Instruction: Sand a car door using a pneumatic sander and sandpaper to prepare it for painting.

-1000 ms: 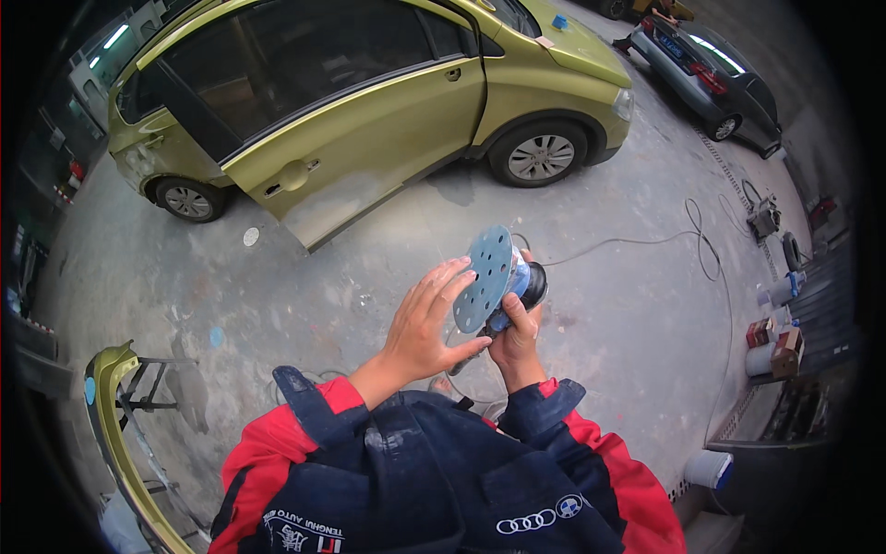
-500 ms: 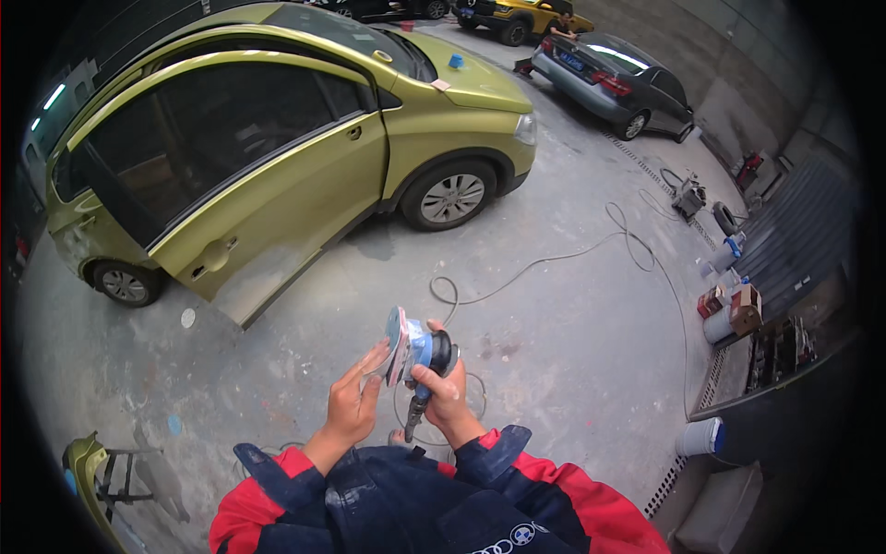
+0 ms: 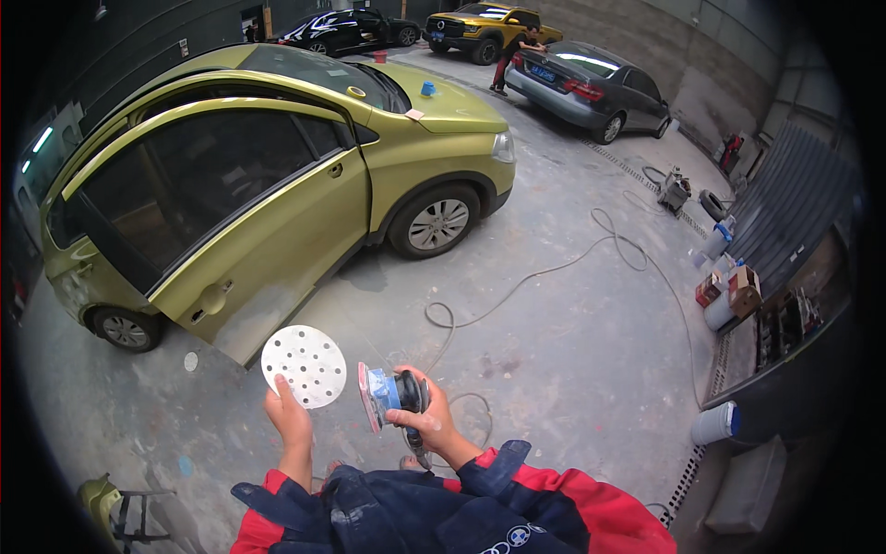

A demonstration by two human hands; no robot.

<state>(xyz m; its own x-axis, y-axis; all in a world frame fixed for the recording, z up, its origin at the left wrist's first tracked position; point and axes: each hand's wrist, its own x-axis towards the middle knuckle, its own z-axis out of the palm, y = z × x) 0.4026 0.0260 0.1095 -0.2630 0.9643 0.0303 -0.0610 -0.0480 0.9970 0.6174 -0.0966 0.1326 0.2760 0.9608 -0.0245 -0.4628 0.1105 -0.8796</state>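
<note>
The left hand (image 3: pixel 290 425) pinches a white perforated sanding disc (image 3: pixel 315 357) at its lower edge, thumb on the face. The right hand (image 3: pixel 437 420) is closed around a sander (image 3: pixel 392 391), pad turned left, just beside the disc without touching. Both items are held above the floor (image 3: pixel 554 369), near a green car (image 3: pixel 286 238).

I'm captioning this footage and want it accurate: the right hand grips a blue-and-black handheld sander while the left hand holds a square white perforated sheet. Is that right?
Not quite: the shape is wrong. In the head view, the left hand holds a round white perforated sheet; the right hand does grip the blue-and-black handheld sander.
</note>
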